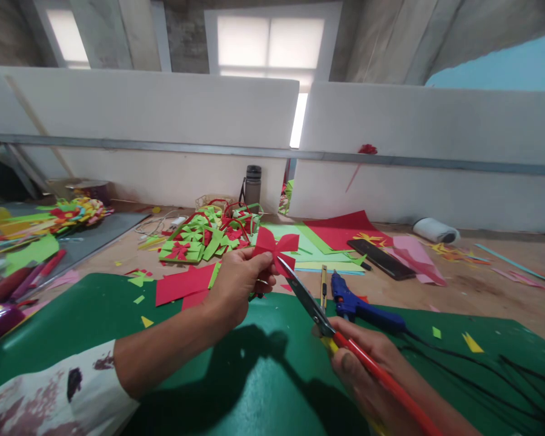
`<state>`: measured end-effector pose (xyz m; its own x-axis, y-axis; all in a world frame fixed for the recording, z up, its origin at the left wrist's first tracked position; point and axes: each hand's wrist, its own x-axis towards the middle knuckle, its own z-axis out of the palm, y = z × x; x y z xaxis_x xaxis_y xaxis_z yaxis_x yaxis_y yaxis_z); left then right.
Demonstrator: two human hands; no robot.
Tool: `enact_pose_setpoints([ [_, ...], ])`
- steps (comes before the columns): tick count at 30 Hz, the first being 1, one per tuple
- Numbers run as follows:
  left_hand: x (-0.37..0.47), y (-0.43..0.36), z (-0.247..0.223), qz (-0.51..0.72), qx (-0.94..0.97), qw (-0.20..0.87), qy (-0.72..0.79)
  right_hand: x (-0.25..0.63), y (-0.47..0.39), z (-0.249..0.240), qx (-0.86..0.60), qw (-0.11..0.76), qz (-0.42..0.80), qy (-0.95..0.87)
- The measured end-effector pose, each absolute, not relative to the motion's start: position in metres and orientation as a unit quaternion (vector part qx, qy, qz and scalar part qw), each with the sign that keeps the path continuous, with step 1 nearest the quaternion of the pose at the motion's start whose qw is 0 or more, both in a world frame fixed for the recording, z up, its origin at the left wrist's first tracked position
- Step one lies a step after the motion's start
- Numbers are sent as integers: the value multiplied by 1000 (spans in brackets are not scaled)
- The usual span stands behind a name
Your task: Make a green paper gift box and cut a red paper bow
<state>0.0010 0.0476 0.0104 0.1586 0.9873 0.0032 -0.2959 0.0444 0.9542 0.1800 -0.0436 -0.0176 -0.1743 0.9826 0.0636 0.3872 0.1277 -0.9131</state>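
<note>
My left hand point(240, 278) pinches a red paper cutout point(279, 243) shaped with several petals, holding it up above the green mat point(263, 363). My right hand point(367, 357) is closed round the handles of a pair of scissors point(311, 306), one handle red, the other yellow. The scissors point up and left, and their blade tips lie at the lower part of the cutout. Red paper pieces point(181, 287) rest beside my left wrist. A blue glue gun point(363, 306) and a yellow utility knife point(324, 287) lie just beyond my right hand.
Behind the cutout is a heap of green and red paper pieces point(209, 233), with a dark bottle point(253, 188) behind it. To the right are a black phone point(381, 259), red sheet point(345, 230) and white roll point(436, 231). Black cables point(463, 369) cross the mat's right side.
</note>
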Motion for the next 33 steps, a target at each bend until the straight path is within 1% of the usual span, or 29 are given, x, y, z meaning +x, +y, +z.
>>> enact_pose_setpoints([
  [3, 0, 46, 10, 524, 450, 612, 386, 183, -43, -21, -530, 351, 413, -652],
  [7, 0, 45, 10, 525, 447, 615, 382, 185, -43, -18, -524, 329, 392, -681],
  [12, 1, 47, 11, 528, 443, 618, 378, 181, -44, -15, -519, 347, 369, -689],
  [20, 2, 48, 8, 524, 441, 622, 379, 179, -45, -12, -546, 352, 342, -679],
  [23, 2, 49, 7, 521, 440, 625, 380, 180, -45, -13, -547, 353, 352, -673],
  [27, 1, 48, 8, 522, 437, 622, 387, 180, -43, -14, -541, 332, 390, -667],
  [33, 0, 48, 10, 522, 446, 618, 384, 176, -47, -4, -524, 362, 369, -677],
])
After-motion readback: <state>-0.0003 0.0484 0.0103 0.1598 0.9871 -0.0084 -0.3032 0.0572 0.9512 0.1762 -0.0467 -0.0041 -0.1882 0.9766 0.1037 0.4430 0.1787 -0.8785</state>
